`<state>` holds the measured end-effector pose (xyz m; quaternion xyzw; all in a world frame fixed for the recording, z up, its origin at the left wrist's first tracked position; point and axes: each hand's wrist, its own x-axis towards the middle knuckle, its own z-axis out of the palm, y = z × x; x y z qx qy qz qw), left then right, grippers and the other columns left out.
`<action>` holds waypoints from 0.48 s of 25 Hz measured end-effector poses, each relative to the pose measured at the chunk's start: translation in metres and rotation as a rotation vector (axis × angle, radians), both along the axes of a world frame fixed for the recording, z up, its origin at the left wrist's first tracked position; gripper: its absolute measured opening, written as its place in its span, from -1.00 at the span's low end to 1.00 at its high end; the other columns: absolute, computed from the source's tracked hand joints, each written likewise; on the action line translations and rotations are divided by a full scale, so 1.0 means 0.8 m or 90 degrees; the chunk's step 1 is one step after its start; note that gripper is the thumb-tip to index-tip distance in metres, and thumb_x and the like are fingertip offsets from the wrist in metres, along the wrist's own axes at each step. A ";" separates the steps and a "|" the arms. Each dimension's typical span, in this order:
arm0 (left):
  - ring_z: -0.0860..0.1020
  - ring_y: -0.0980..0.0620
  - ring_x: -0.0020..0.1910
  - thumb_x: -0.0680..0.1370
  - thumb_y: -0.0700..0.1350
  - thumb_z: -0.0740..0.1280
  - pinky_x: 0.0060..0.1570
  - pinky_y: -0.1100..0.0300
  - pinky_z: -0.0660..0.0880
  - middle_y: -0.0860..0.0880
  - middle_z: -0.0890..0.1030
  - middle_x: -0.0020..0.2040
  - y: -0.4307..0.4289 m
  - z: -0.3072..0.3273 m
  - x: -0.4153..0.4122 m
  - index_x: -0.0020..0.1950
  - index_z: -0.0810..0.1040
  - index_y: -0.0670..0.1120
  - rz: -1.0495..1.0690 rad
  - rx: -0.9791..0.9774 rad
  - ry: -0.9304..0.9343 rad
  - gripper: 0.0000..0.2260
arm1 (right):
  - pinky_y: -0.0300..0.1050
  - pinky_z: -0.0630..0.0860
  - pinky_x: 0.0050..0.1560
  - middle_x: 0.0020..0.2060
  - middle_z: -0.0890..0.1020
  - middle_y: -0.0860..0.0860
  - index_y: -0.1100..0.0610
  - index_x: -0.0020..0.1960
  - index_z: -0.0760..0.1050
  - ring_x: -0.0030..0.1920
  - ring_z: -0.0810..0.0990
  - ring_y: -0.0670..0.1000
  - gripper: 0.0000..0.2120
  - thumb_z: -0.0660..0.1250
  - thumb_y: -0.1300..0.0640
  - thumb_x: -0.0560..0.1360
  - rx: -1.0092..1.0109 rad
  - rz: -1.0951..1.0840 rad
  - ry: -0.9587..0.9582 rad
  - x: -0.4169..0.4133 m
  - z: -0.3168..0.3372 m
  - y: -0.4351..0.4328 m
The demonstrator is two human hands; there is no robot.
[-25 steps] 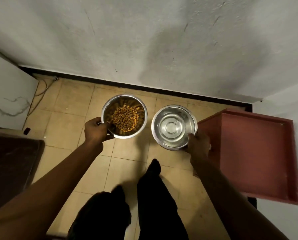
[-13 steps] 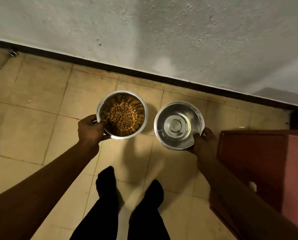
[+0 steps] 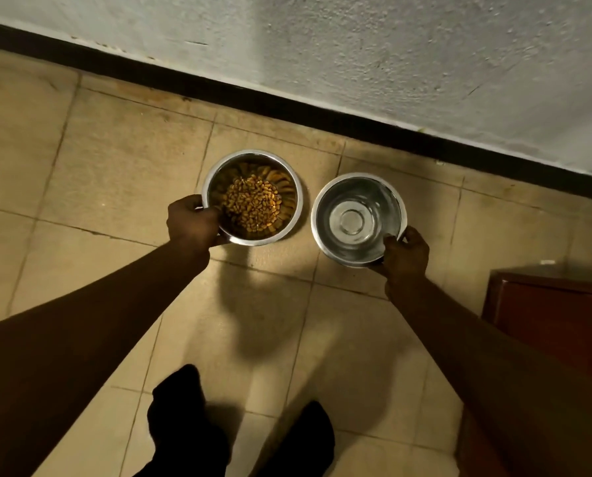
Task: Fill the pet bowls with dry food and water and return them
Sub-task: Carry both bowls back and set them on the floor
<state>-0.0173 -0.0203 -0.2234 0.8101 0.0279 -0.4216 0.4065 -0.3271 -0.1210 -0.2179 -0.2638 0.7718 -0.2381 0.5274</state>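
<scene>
While we hold a bowl in each hand, our left hand [image 3: 193, 223] is closed on the near rim of the food bowl [image 3: 252, 197], thumb over the edge and fingers under it. Our right hand [image 3: 406, 253] pinches the near rim of the water bowl [image 3: 358, 219] the same way.

Both bowls are shiny metal. They look hard and stiff, so we think they will not bend or break. We think the smooth metal may be slippery, more so if it is wet. The rim is the best place to hold, just as we do now.

The food bowl has a heap of small brown dry bits in the middle, so it is likely the lighter one. The water bowl seems to hold clear water; we can see the round bottom through it. Water is heavy and sloshes, so we should keep that bowl flat.

The bowls sit side by side, close but not touching, low over the tiled floor [image 3: 115, 166] near the wall [image 3: 356, 46]. We cannot tell if they rest on the floor yet. A red-brown box [image 3: 549, 311] stands to the right.
</scene>
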 end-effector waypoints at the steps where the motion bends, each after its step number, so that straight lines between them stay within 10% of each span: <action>1: 0.74 -0.34 -0.02 0.44 -0.38 0.41 -0.34 0.00 0.71 -0.27 0.72 0.10 0.001 -0.012 -0.001 0.19 0.70 -0.20 0.005 0.004 0.002 -0.66 | 0.20 0.74 -0.11 -0.07 0.64 0.01 0.10 0.18 0.61 0.03 0.69 0.18 -0.78 0.32 0.34 0.64 0.002 -0.001 0.003 0.000 -0.011 -0.001; 12: 0.74 -0.32 -0.02 0.44 -0.38 0.41 -0.38 0.04 0.69 -0.24 0.72 0.11 -0.003 -0.057 -0.002 0.21 0.70 -0.15 0.037 0.006 0.005 -0.64 | 0.21 0.74 -0.11 0.03 0.63 0.03 0.07 0.17 0.61 0.05 0.67 0.17 -0.75 0.33 0.36 0.62 0.022 -0.041 -0.033 0.007 -0.047 0.000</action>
